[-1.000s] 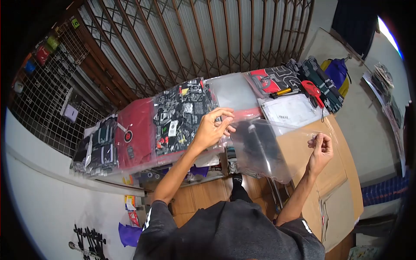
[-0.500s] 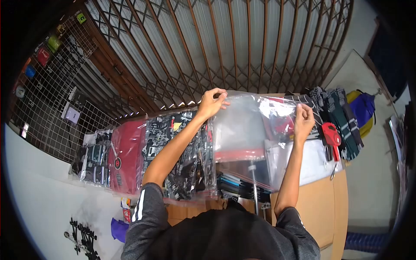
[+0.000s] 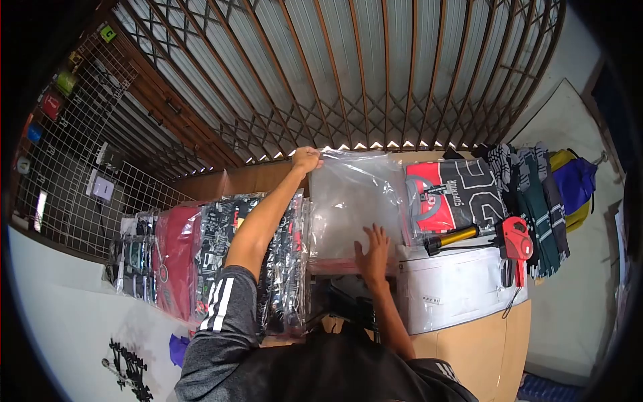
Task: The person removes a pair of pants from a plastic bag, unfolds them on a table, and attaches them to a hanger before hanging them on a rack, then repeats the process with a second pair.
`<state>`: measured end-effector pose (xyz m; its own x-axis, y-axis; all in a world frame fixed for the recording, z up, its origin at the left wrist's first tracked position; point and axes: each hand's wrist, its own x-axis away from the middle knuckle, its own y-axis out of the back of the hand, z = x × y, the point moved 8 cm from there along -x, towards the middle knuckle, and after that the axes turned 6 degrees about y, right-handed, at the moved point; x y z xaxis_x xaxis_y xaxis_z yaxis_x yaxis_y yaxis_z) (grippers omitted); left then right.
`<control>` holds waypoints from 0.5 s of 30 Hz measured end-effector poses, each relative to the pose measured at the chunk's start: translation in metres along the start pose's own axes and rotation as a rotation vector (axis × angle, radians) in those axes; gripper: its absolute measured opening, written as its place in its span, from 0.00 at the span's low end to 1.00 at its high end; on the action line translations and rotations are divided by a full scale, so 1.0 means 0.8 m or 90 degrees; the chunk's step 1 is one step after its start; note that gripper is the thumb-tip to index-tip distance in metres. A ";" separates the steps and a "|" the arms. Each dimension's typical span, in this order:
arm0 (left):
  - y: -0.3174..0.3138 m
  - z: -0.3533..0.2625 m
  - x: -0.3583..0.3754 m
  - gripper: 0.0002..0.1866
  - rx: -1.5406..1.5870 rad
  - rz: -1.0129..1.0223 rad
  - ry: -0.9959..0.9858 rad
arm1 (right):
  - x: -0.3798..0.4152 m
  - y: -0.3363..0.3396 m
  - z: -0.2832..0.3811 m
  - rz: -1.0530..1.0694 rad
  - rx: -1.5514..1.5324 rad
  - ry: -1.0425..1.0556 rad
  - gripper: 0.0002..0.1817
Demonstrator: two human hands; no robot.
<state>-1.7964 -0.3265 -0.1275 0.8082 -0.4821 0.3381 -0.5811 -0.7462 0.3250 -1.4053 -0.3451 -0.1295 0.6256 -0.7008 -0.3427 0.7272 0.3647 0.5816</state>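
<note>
The clear plastic bag (image 3: 355, 201) is laid out between the bagged patterned clothes (image 3: 284, 268) and the folded red-and-black garment (image 3: 462, 194), with its far edge near the foot of the brown folding gate (image 3: 362, 80). By the left hand (image 3: 307, 159), at the end of an arm stretched well forward, the far left corner of the bag is pinched; the fingers are curled closed, and the plastic is creased and slightly raised beside them. The right arm is bent nearer the body, and the right hand (image 3: 375, 254) is held open — fingers parted and pointed away from the body, nothing gripped. It is placed over the near right part of the bag, close to the reddish strip along the near edge; whether the plastic is pressed by it cannot be told. The bag is thus set below and to the right of the left hand, and mostly ahead of the right one. To the right, a yellow-and-black cylinder (image 3: 455, 238) and a red handheld tool (image 3: 516, 241) are rested near the folded garment, just beyond the white packages (image 3: 445, 288). At the far left, a dark red bagged garment (image 3: 175, 261) is seen beside the patterned clothes.
</note>
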 end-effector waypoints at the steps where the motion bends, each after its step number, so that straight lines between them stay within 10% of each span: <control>1: 0.003 0.009 -0.011 0.06 -0.021 -0.012 0.005 | 0.005 -0.006 -0.002 0.009 -0.001 0.000 0.22; 15: 0.024 0.022 -0.022 0.16 -0.307 -0.144 -0.021 | 0.006 -0.014 -0.012 -0.019 -0.057 -0.025 0.19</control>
<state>-1.8203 -0.3406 -0.1427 0.9161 -0.3543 0.1875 -0.3642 -0.5405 0.7584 -1.4080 -0.3462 -0.1450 0.5931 -0.7349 -0.3288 0.7685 0.3951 0.5033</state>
